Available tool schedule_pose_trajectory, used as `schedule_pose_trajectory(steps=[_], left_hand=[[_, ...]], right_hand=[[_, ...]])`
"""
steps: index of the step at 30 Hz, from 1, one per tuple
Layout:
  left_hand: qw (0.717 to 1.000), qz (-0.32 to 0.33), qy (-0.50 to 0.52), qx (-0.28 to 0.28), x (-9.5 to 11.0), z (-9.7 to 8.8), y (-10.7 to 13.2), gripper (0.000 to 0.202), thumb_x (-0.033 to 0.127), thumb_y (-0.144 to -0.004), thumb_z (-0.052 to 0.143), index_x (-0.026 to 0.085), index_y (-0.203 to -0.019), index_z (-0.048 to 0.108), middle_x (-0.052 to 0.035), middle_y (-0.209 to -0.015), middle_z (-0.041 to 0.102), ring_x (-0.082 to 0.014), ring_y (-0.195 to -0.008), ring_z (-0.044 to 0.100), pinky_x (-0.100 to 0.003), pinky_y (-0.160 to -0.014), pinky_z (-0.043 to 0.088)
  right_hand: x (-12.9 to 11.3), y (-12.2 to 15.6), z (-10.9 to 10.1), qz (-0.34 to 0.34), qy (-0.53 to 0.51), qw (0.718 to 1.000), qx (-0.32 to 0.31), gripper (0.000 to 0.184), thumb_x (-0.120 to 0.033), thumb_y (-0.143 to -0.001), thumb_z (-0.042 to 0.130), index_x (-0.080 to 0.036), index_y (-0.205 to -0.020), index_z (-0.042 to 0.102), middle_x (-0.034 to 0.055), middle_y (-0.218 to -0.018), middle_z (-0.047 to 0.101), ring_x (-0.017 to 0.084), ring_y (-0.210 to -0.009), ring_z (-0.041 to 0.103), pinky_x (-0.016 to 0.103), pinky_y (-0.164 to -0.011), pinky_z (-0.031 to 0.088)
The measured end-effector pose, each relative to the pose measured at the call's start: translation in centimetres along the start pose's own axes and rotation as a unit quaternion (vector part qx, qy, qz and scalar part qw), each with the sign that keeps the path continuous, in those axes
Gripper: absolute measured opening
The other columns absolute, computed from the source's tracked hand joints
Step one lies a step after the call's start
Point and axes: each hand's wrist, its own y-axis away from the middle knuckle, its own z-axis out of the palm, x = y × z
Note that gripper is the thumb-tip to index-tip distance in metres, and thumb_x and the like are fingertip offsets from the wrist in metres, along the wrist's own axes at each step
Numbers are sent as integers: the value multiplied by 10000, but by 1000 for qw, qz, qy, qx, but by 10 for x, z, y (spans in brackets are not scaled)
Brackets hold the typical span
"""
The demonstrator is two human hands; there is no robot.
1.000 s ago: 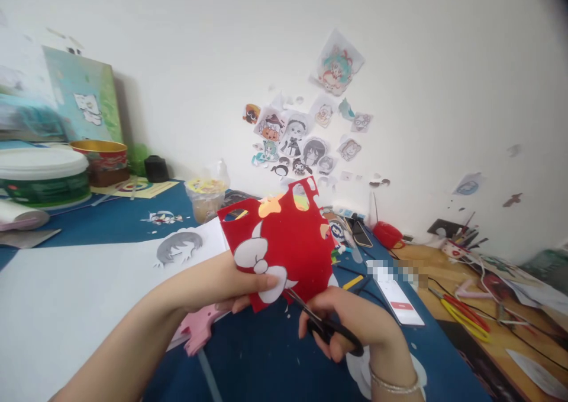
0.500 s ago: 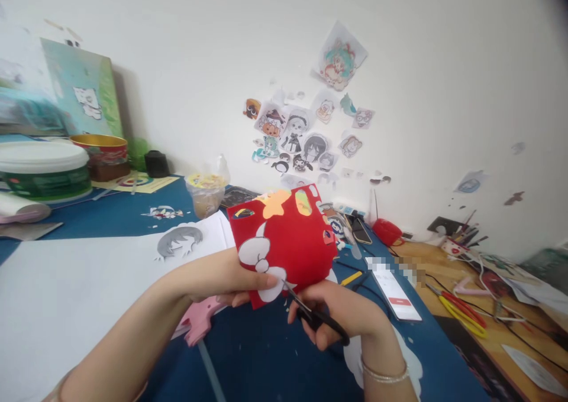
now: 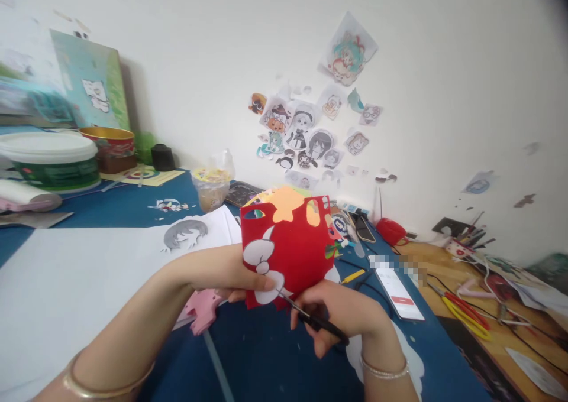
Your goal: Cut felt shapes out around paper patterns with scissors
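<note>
Red sheet [image 3: 306,251] mid-view, notched upper edge at 12 o'clock, your left hand [image 3: 237,272] pinching its white bow [image 3: 259,252] at 8, your right hand [image 3: 335,310] gripping scissors [image 3: 326,326] at 5, room between your wrists above blue tabletop [image 3: 261,360] at 6

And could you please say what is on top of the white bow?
The thumb of the left hand and the tip of the scissors lie over the white bow; the patches they cover cannot be seen.
</note>
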Motion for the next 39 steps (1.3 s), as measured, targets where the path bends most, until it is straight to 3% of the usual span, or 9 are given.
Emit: schedule_pose_trajectory(steps=[5, 9, 19, 25, 39], left_hand=[[999, -2, 4, -47, -6, -3, -4, 347, 515, -711, 579, 188, -616, 514, 62, -412, 401, -74, -379, 305, -204, -359, 185], [996, 0, -20, -89, -10, -6, -8, 363, 503, -722, 581, 179, -585, 492, 55, -412, 407, -71, -382, 317, -198, -345, 213], [991, 17, 46, -123, -16, -9, -11, 339, 499, -685, 645, 175, -691, 544, 63, -446, 403, -59, -390, 298, -182, -343, 203], [984, 21, 87, -152, -16, -11, -12, 323, 462, -681, 671, 172, -652, 533, 73, -392, 383, -50, -354, 290, -178, -321, 179], [985, 22, 111, -131, -17, -13, -12, 340, 419, -711, 658, 169, -562, 481, 79, -341, 380, -38, -300, 281, -163, -278, 167]], right_hand=[[5, -3, 0, 16, 10, 999, -41, 395, -438, -595, 758, -171, -872, 669, -28, -631, 581, 107, -538, 536, 172, -490, 410], [10, -8, 0, 36, 13, 996, -79, 501, -484, -509, 799, -161, -868, 663, -27, -623, 578, 101, -536, 538, 161, -485, 400], [9, -9, -1, 37, 23, 995, -90, 561, -563, -533, 753, -163, -912, 643, -23, -653, 579, 102, -554, 545, 174, -512, 409], [5, -9, 0, 28, 10, 996, -87, 622, -588, -498, 754, -160, -934, 635, -20, -659, 583, 106, -560, 540, 186, -519, 412], [8, -7, -1, 8, -28, 996, -84, 633, -582, -514, 752, -145, -951, 622, -14, -666, 578, 109, -565, 540, 185, -518, 415]])
